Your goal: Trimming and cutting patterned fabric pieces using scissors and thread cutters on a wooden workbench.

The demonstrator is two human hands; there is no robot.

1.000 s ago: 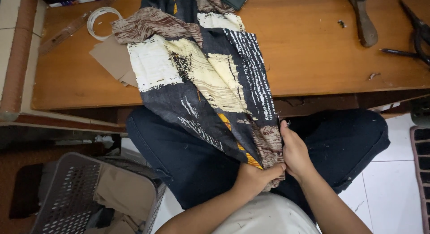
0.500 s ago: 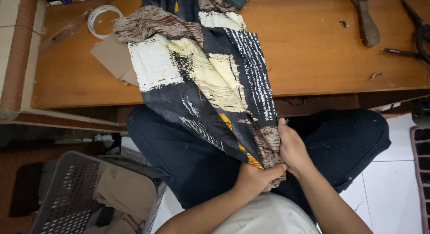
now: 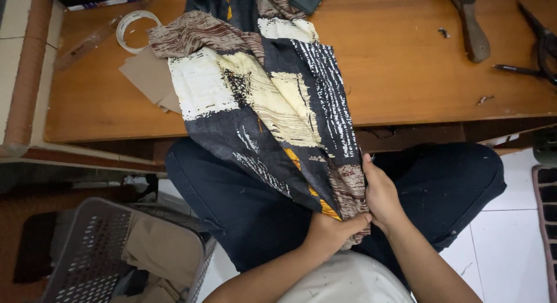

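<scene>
Patterned cloth [image 3: 272, 123], in black, cream, brown and orange patches, runs from the wooden table [image 3: 406, 88] down over the person's lap, narrowing to a gathered end at the hands. In the head view, the left hand [image 3: 332, 230] is closed around that gathered end from below, fingers curled over it. The right hand [image 3: 380, 193] lies flat along the cloth's right edge just above, fingers together and pressed to the fabric, touching the left hand's fingertips. Beneath both hands are dark trousers [image 3: 243, 204]. Down and to the left of the left hand stands a grey basket [image 3: 87, 256] holding tan fabric. Far above the hands, on the table, lie a tape roll [image 3: 134, 29] and cardboard [image 3: 148, 77] to the left of the cloth, and scissors [image 3: 542, 45] well off to the right.
</scene>
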